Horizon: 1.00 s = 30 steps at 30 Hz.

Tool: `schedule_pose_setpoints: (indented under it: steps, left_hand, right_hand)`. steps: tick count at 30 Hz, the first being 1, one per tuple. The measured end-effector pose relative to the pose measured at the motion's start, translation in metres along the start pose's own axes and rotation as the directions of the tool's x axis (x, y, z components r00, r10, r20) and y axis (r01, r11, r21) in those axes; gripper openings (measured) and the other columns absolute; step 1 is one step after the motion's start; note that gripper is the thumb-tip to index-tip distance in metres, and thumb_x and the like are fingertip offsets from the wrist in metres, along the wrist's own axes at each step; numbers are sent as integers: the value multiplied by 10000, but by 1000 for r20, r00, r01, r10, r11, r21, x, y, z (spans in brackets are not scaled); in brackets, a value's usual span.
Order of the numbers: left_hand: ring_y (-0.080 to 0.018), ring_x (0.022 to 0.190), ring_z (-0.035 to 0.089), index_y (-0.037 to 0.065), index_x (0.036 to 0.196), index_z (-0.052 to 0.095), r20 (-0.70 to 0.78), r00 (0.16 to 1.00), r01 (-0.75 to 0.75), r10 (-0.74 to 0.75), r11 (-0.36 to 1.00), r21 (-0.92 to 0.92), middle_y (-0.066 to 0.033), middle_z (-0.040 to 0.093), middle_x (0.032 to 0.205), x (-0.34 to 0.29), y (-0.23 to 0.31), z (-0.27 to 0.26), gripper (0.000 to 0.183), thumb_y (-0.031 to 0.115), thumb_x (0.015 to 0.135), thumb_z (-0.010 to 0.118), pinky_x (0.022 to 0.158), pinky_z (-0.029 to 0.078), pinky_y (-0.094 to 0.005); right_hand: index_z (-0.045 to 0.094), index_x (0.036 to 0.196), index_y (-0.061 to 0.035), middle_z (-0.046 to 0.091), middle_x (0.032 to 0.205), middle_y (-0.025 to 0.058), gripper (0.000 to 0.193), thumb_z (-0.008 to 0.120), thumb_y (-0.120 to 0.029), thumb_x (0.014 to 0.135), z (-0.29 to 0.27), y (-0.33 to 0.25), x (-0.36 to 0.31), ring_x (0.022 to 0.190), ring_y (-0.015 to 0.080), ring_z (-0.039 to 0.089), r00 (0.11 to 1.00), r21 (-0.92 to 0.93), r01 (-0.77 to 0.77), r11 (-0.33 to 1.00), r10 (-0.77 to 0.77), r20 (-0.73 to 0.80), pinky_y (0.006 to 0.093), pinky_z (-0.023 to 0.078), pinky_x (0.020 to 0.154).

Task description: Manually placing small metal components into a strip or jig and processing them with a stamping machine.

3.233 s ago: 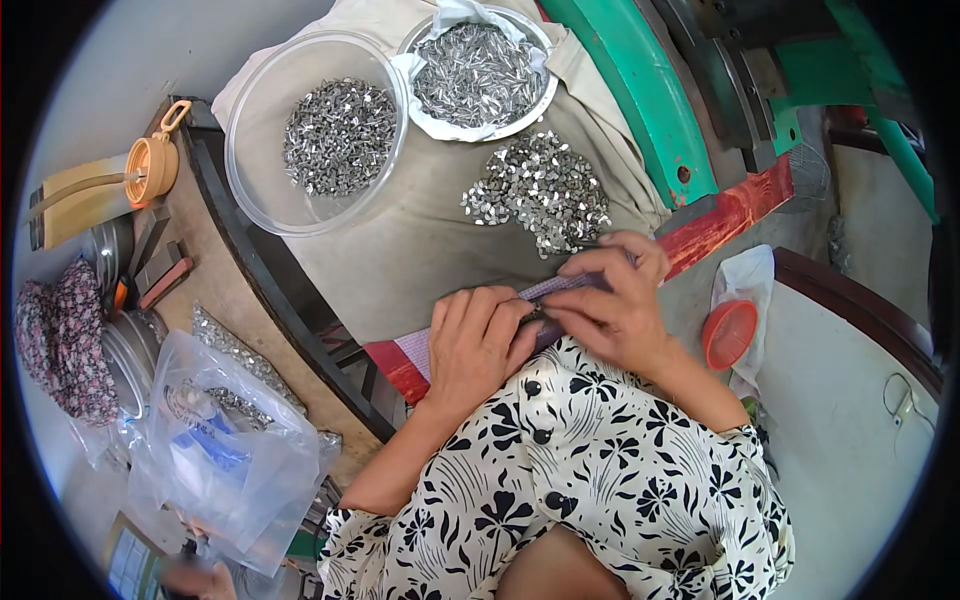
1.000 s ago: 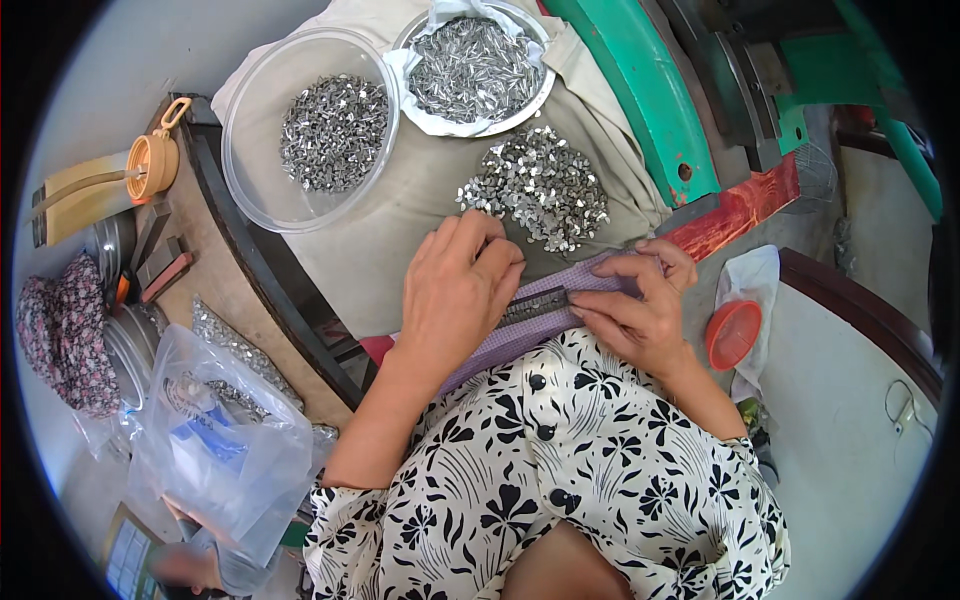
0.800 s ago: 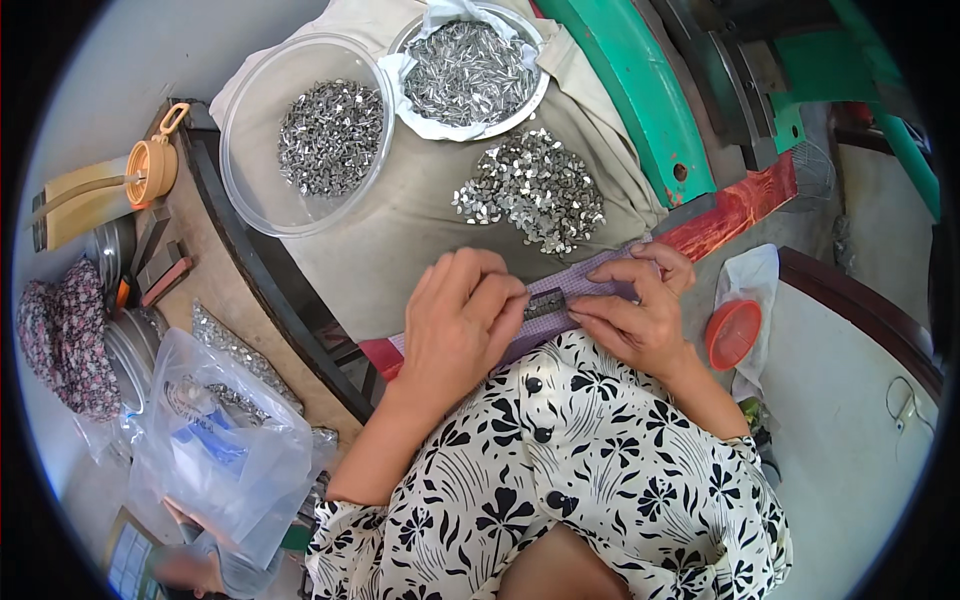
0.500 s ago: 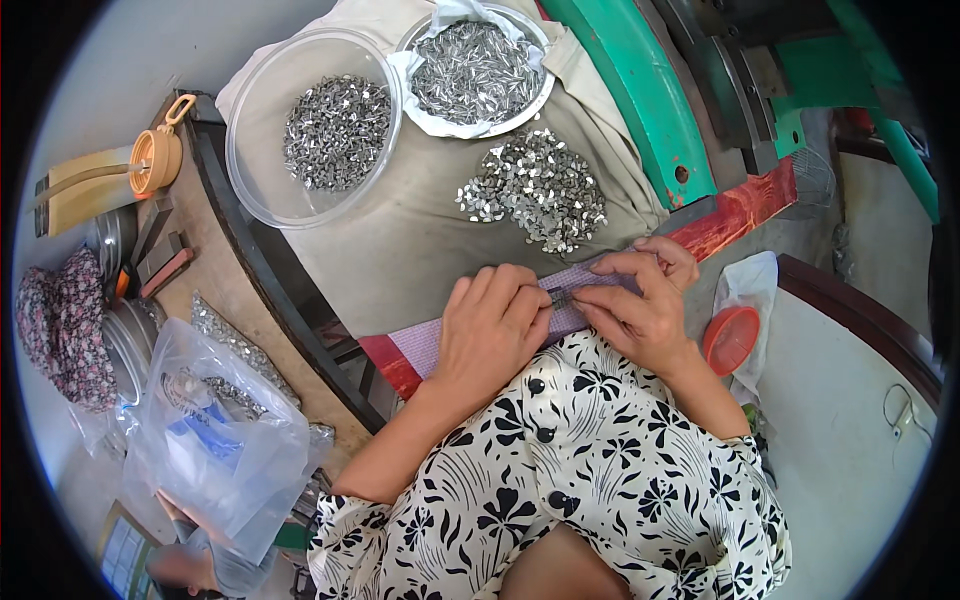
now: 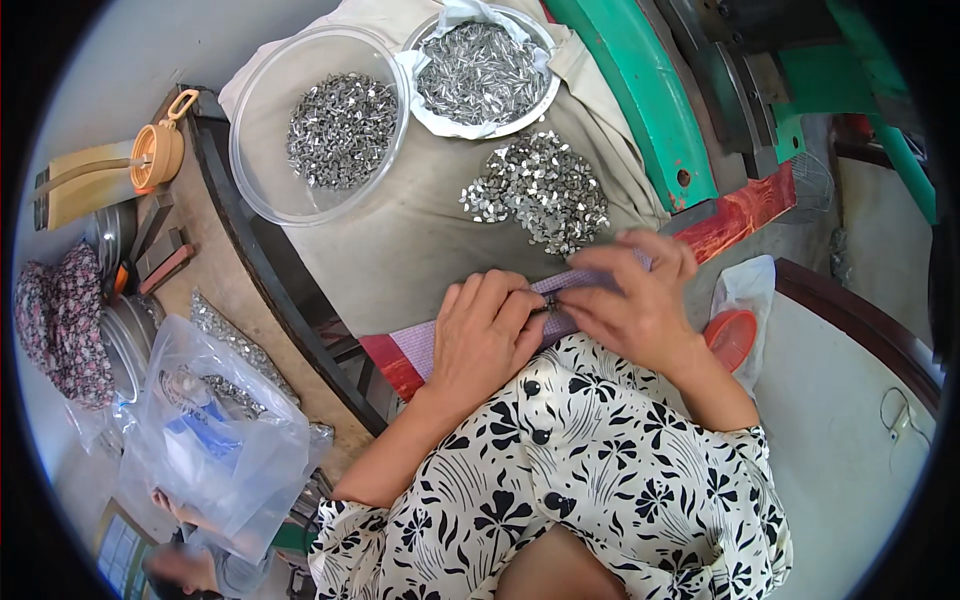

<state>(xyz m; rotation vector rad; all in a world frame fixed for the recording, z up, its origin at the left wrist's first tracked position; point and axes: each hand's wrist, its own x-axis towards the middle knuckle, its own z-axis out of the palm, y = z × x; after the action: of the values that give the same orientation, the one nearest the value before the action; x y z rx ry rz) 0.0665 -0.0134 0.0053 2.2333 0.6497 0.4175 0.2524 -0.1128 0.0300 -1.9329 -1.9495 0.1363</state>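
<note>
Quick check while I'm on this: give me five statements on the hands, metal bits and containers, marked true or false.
1. The left hand and right hand are close together at the purple cloth. True.
2. The left hand is inside the bag. False: its fingertips are at a small dark piece.
3. The loose pile of metal bits lies on the grey cloth. True.
4. The clear tub stands right of the lined bowl. False: it stands left of it.
5. The red basin is on the person's left. False: it is on the right.
</note>
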Motion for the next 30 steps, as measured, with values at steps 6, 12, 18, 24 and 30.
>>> schedule_pose_setpoints:
  steps: [6,12,18,24,30]
  left_hand:
    - [-251,858,573,93,916,653,-7,1000,-7,7,1000,6,-52,601,981,1,1,4,230,90,728,785,718,408,-370]
    - [-257,856,572,90,904,647,-24,999,36,-37,999,-27,-52,598,978,-1,2,2,231,118,731,797,716,405,-371]
    - [-256,853,564,89,895,646,-3,1000,-4,4,1000,-1,-50,596,970,2,1,3,220,123,736,795,716,403,-375]
    - [-257,856,565,89,893,646,8,1000,-8,8,1000,25,-51,599,967,3,1,3,215,119,738,792,727,409,-373]
    - [-261,854,588,79,908,653,-20,1000,17,-17,1000,-26,-55,612,979,1,2,0,221,99,734,788,722,432,-382]
  right_hand:
    - [764,845,-257,654,1099,-75,170,782,-244,676,11,16,36,1156,253,489,995,-46,31,998,-35,-89,410,280,952]
    - [728,806,-202,635,1108,-60,105,728,-194,701,11,18,58,1175,234,498,983,-80,182,980,-178,52,432,308,952]
    - [706,790,-165,636,1089,-60,158,789,-171,656,13,13,55,1162,274,501,997,145,52,988,-59,45,450,314,951]
    - [723,808,-182,654,1074,-55,169,806,-184,662,9,17,36,1131,283,504,999,144,8,990,-3,-35,434,307,953]
    - [735,813,-211,660,1074,-79,189,813,-210,640,6,15,-2,1157,286,476,1000,200,-7,980,7,2,419,284,958]
